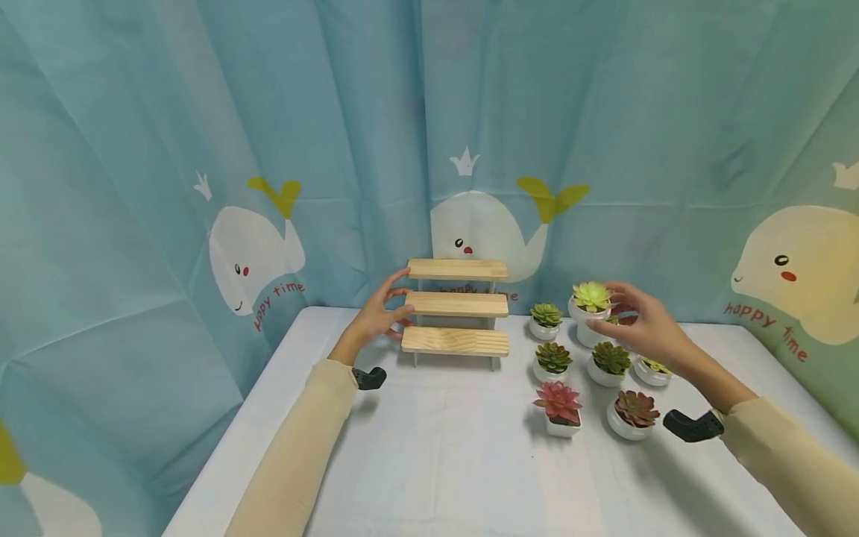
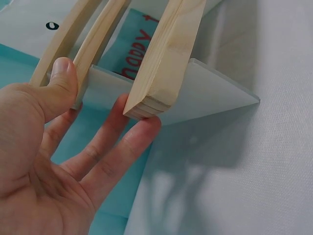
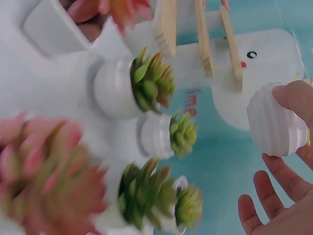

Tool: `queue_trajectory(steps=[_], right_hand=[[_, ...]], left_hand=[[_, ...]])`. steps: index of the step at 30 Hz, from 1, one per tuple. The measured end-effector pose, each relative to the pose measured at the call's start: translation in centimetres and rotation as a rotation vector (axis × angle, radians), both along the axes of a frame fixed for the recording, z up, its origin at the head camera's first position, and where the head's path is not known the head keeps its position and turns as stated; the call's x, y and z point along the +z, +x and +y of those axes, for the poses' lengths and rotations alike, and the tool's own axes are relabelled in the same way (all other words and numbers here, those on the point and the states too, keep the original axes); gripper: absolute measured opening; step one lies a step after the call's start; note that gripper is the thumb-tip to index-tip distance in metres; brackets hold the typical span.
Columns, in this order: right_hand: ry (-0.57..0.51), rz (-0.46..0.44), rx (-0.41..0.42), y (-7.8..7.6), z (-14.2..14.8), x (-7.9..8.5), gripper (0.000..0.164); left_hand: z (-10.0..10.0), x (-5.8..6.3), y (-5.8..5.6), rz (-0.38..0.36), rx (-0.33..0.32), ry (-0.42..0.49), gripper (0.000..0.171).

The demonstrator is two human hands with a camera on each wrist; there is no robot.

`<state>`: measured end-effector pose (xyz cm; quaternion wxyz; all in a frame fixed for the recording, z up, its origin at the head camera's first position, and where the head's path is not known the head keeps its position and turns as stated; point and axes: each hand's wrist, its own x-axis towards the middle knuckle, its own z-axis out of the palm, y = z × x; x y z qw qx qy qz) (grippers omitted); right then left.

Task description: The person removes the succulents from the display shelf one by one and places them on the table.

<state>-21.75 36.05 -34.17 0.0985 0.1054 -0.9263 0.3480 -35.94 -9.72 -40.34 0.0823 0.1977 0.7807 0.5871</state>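
Observation:
A three-tier wooden display stand (image 1: 456, 341) with pale side panels stands by the back curtain. My left hand (image 1: 381, 315) grips its left end; in the left wrist view the thumb lies on the middle tier, while fingertips (image 2: 146, 128) touch the end of the lowest tier. On the right, my right hand (image 1: 640, 324) holds a potted succulent (image 1: 592, 298), light green in a white pot, raised above the other pots. The right wrist view shows its ribbed white pot (image 3: 274, 120) pinched between thumb and fingers, the plant mostly hidden.
Below and around the right hand stand several potted succulents: green ones (image 1: 553, 358) (image 1: 611, 359), a pink one (image 1: 559, 403) in a square pot, and a dark red one (image 1: 636, 410). A white cloth covers the table (image 1: 429, 447). Behind hangs a blue whale-print curtain (image 1: 376, 149).

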Motion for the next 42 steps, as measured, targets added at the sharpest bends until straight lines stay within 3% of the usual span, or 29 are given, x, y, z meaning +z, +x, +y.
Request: queue_trajectory(steps=[14,27,42], right_hand=[[0.034,0.043,-0.102,4.1,5.3,-2.5,0.066],[-0.038,0.068,-0.177,7.2,8.6,-5.1,0.063],[-0.068,0.049,-0.207,9.0,9.9,-6.9,0.054]], left_hand=[[-0.1,-0.2,-0.3,-0.014,-0.027,0.02,0.079],[-0.1,-0.1,-0.1,-0.016,-0.01,0.014,0.077],[-0.1,0.1,-0.2,-0.027,-0.017,0.012,0.078]])
